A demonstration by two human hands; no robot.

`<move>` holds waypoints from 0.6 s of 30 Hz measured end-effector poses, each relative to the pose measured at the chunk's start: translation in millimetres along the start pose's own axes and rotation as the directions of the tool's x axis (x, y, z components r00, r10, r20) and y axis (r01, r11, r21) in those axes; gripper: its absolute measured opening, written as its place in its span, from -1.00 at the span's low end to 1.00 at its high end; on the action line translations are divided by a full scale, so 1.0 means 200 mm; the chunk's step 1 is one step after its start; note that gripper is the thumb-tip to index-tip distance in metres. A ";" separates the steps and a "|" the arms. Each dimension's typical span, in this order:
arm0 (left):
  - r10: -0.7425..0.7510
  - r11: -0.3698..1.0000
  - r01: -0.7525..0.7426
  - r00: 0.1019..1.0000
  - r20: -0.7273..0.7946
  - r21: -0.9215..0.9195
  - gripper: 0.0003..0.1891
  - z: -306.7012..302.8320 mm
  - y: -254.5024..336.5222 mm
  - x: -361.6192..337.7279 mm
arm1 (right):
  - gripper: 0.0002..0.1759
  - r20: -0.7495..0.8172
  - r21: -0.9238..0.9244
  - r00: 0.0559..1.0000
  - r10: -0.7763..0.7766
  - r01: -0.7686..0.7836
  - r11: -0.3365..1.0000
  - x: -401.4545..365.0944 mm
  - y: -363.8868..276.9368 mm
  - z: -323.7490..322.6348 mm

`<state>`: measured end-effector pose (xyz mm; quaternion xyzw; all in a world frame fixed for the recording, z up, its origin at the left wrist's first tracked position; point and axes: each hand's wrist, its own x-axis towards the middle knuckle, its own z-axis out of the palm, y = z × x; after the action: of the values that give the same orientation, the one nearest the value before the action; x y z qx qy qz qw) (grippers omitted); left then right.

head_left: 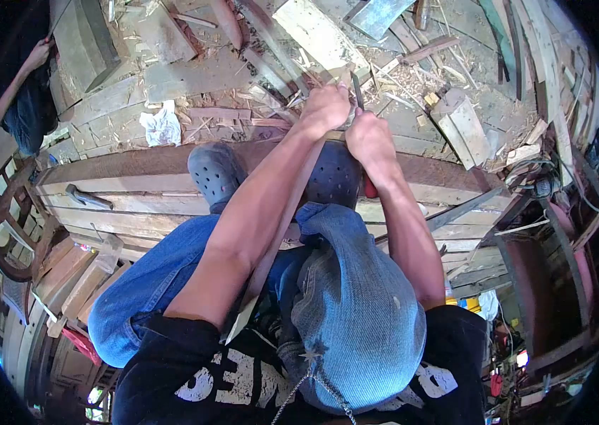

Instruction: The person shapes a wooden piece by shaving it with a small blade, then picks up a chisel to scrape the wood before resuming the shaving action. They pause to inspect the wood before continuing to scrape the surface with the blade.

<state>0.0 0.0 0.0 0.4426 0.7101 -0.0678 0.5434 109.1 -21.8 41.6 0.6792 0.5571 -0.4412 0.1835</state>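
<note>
Left hand closed around wooden strip; right hand grips dark-bladed tool just beside it. Wood shavings lie nearby.

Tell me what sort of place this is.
Probably a woodworking shop: shavings are scattered about, a pale wooden block lies among them, and cut boards are stacked at lower left.

Crumpled cloth left of the hands, wood blocks to their right, shavings beyond.
</note>
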 end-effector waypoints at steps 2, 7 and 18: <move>0.003 1.000 -0.002 0.999 0.041 -0.005 -0.37 -0.04 0.02 -0.06 | -0.59 -0.074 0.012 0.996 0.059 -0.058 0.998 -0.02 -0.01 0.04; -0.041 0.999 0.043 0.997 0.068 -0.027 -0.39 -0.05 0.01 0.01 | -0.57 -0.032 0.028 0.998 -0.057 0.058 0.998 0.22 0.04 0.07; -0.086 0.845 0.185 0.973 0.214 -0.501 -0.40 0.02 -0.10 0.08 | -0.50 -0.212 0.145 0.977 0.008 0.023 0.989 0.03 0.06 -0.04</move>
<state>-10.8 -5.2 -22.7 0.2205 0.6784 0.0468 0.6992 122.8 -15.8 38.8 0.7320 0.5420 -0.4067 0.0709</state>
